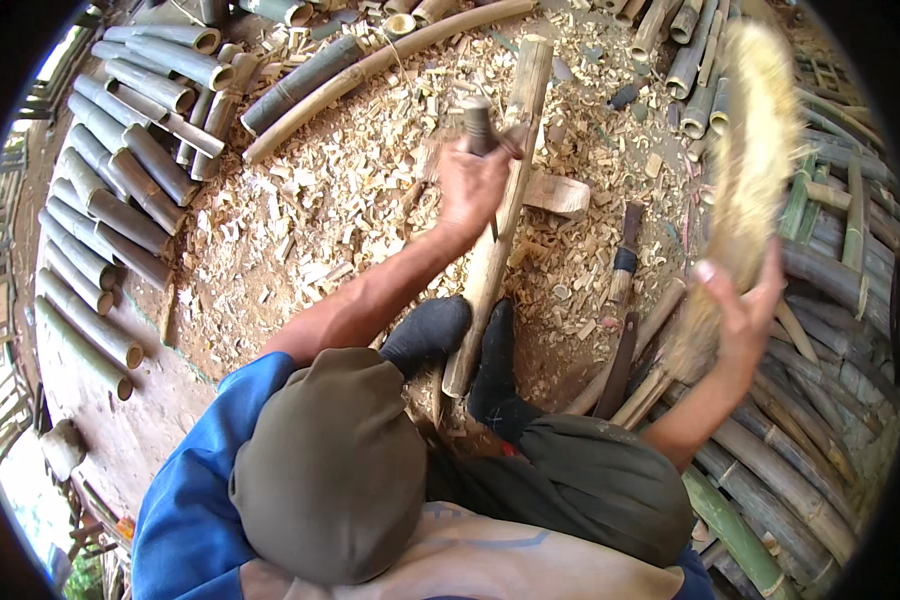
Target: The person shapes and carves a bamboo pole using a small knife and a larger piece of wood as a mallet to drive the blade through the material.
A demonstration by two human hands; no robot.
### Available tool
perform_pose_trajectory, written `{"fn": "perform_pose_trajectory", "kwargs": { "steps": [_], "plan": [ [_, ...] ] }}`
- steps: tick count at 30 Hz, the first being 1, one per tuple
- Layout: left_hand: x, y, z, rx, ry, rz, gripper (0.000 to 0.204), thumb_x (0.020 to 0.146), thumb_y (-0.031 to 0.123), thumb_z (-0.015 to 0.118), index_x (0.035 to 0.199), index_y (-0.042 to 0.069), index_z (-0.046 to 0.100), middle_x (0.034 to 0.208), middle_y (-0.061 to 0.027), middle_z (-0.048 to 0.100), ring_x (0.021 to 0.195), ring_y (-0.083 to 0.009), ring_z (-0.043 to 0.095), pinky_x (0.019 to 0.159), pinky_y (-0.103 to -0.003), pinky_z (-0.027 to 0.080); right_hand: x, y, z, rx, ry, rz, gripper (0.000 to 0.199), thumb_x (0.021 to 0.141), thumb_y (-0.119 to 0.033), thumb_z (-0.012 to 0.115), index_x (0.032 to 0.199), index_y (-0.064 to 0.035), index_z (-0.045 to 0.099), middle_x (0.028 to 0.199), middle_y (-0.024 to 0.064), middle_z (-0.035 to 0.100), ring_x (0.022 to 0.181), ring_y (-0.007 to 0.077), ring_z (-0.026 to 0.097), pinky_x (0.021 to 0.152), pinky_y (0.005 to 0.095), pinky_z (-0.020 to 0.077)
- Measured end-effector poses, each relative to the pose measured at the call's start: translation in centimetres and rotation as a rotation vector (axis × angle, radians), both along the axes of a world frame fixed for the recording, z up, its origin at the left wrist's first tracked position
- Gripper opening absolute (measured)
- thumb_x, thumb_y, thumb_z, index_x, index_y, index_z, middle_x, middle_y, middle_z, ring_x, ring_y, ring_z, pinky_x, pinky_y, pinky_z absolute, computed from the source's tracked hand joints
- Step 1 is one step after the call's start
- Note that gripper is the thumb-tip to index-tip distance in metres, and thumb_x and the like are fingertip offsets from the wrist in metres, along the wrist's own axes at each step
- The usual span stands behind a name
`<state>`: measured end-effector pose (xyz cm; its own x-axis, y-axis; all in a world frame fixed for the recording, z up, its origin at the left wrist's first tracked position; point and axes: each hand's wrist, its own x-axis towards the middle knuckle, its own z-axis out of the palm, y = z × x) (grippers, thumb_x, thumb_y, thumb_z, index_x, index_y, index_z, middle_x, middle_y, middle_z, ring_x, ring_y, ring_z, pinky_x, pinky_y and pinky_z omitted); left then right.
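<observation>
L hand clenches a chisel-like tool at the pole btwn the feet, R hand grips a raised, blurred club; prob. the striking step, so next move needs steady aim.

The brown earth floor is strewn with pale wood chips. At the left, cut bamboo tubes are laid in rows. A pale wooden block and a black-wrapped tool are surrounded by chips; bamboo poles are piled at the right.
</observation>
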<state>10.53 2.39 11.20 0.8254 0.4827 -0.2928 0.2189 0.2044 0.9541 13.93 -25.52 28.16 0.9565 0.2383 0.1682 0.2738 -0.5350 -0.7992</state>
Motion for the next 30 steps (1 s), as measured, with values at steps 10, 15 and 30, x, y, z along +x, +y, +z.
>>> {"fn": "perform_pose_trajectory", "kwargs": {
  "steps": [10,15,30],
  "plan": [
    [0.9,-3.8,0.3,0.173,0.072,-0.086,0.040,0.097,0.038,0.073,0.097,-0.002,0.076,0.074,-0.0080,0.070,0.061,-0.0109,0.056,0.055,-0.036,0.048,4.2,12.2,0.5,-0.822,-0.239,0.543,0.068,0.080,-0.013,0.075,0.143,0.0007,0.052,0.124,0.0179,0.069,0.089,0.0248,0.069,0.074,0.0359,0.0612],
    [0.3,-4.0,-0.3,0.082,-0.023,-0.074,0.043,0.098,0.041,0.072,0.093,-0.002,0.074,0.073,-0.0092,0.070,0.061,-0.0125,0.058,0.057,-0.037,0.050,4.3,11.8,4.8,-0.668,0.045,0.428,0.084,0.080,-0.005,0.074,0.157,-0.0120,0.040,0.140,0.0210,0.061,0.096,0.0281,0.071,0.076,0.0382,0.0630],
    [-0.7,5.2,-7.4,-0.862,-0.120,0.129,0.033,0.096,0.021,0.062,0.066,0.014,0.052,0.051,0.0052,0.044,0.044,-0.0065,0.036,0.041,-0.026,0.028,4.0,7.5,-1.2,-0.004,0.206,0.406,0.095,0.071,-0.016,0.083,0.151,0.0065,0.038,0.137,0.0181,0.058,0.125,0.0264,0.058,0.109,0.0382,0.0457]
  ]
}}
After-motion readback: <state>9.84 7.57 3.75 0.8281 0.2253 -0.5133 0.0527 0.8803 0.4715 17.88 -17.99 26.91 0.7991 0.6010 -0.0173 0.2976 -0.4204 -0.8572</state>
